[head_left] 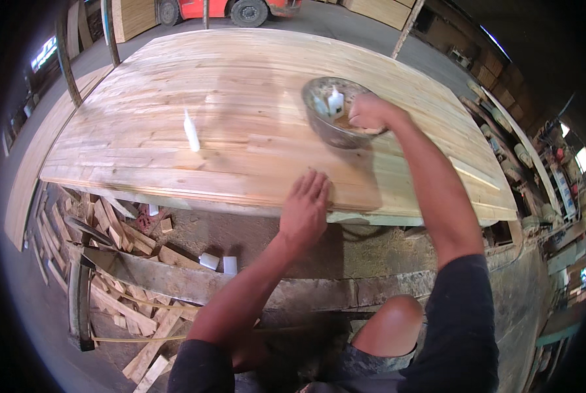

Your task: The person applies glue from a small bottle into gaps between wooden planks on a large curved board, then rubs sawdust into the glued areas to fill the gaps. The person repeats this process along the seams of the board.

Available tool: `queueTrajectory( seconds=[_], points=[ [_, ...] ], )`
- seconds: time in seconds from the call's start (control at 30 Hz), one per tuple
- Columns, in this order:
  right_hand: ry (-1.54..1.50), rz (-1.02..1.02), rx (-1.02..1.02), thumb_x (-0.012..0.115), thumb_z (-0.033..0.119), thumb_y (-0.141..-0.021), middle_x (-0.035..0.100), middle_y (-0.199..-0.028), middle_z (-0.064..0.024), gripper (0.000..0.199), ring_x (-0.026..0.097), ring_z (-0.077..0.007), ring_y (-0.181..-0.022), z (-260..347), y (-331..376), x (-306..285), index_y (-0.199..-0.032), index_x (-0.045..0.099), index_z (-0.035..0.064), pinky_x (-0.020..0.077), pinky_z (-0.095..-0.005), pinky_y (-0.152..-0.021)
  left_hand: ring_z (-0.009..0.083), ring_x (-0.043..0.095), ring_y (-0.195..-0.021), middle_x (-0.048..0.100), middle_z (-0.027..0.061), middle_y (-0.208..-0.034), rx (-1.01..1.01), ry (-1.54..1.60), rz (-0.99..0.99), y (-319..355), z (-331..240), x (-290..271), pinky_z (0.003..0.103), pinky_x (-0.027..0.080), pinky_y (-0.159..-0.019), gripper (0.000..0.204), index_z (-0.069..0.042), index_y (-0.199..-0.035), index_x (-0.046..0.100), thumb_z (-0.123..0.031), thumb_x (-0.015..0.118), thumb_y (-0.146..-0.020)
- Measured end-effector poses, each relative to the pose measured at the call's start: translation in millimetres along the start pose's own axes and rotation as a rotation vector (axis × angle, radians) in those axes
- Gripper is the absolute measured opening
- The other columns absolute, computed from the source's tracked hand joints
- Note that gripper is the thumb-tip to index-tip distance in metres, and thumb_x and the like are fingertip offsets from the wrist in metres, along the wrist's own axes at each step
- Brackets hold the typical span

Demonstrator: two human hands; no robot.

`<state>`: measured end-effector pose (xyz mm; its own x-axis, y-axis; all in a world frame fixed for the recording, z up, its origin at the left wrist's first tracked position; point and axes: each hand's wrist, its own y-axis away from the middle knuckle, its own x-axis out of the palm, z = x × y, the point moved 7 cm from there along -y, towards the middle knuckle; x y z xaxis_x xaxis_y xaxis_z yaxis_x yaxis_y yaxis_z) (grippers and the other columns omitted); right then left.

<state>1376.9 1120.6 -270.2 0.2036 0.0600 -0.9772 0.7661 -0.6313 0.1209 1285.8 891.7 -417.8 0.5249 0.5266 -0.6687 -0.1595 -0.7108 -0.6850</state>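
A wide panel of glued pale wood strips lies in front of me. My left hand rests on its near edge, fingers stretched out flat, holding nothing. Farther right, my right hand is closed at the right side of a dark metal bowl. Blur hides what its fingers grip. Inside the bowl are brownish, crumbly material and a white bottle. A white squeeze bottle with a pointed nozzle is on the panel, left of the bowl.
Wood offcuts are heaped below on the left, beside a metal beam. Small white containers lie near the beam. Upright posts stand at the far left edge. A red vehicle is parked beyond the panel. Machinery lines the right.
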Motion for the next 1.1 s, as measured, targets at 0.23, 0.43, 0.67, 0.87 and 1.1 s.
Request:
queueTrajectory(
  seconds=[0.23,0.43,0.67,0.87,1.1],
  points=[
    [-0.273,0.262,0.402,0.061,-0.002,-0.085,0.082,-0.104,-0.0170,0.037,0.078,-0.0291,-0.090,-38.3,-27.1,82.2,-0.115,0.081,0.0006,0.0593,-0.0431,-0.075,0.0395,0.055,-0.147,0.063,0.0193,-0.151,-0.004,-0.044,0.038,-5.2,-7.9,-3.3,0.051,0.039,-0.126,0.049,0.002,-0.139,0.063,-0.011,0.069,-0.092],
    [-0.490,-0.117,0.179,0.074,0.003,-0.085,0.080,-0.085,-0.0109,0.023,0.072,-0.0166,-0.074,-18.1,16.9,20.9,-0.104,0.084,-0.0018,0.0561,-0.0358,-0.068,0.0385,0.055,-0.147,0.064,0.0189,-0.151,-0.010,-0.031,0.034,-6.4,-4.0,-1.1,0.051,0.040,-0.125,0.049,0.001,-0.139,0.063,-0.011,0.071,-0.092],
    [-0.703,-0.617,0.081,0.075,0.018,-0.093,0.078,-0.078,-0.0132,0.022,0.072,-0.0222,-0.071,20.2,137.8,30.9,-0.097,0.083,-0.0025,0.0569,-0.0413,-0.072,0.0383,0.056,-0.146,0.064,0.0197,-0.151,0.009,-0.020,0.063,-5.2,3.3,-0.1,0.051,0.042,-0.123,0.057,0.002,-0.143,0.061,-0.011,0.074,-0.089],
    [-0.256,-0.359,0.362,0.067,0.035,-0.105,0.059,-0.154,-0.0264,0.052,0.051,-0.0438,-0.145,103.4,143.2,132.9,-0.140,0.066,-0.0027,0.0406,-0.0487,-0.123,0.0416,0.056,-0.146,0.063,0.0278,-0.149,-0.124,0.155,0.055,-8.3,12.3,-2.3,0.053,0.040,-0.123,0.078,0.008,-0.159,0.041,-0.013,0.074,-0.091],
    [-0.351,-0.379,0.280,0.060,0.037,-0.109,0.042,-0.166,-0.0356,0.074,0.037,-0.0504,-0.157,110.8,162.6,122.4,-0.161,0.039,-0.0113,0.0283,-0.0572,-0.131,0.0438,0.055,-0.147,0.060,0.0338,-0.150,-0.113,0.140,0.072,-7.9,12.9,0.2,0.054,0.038,-0.124,0.092,0.012,-0.163,0.029,-0.017,0.077,-0.090]
  ],
)
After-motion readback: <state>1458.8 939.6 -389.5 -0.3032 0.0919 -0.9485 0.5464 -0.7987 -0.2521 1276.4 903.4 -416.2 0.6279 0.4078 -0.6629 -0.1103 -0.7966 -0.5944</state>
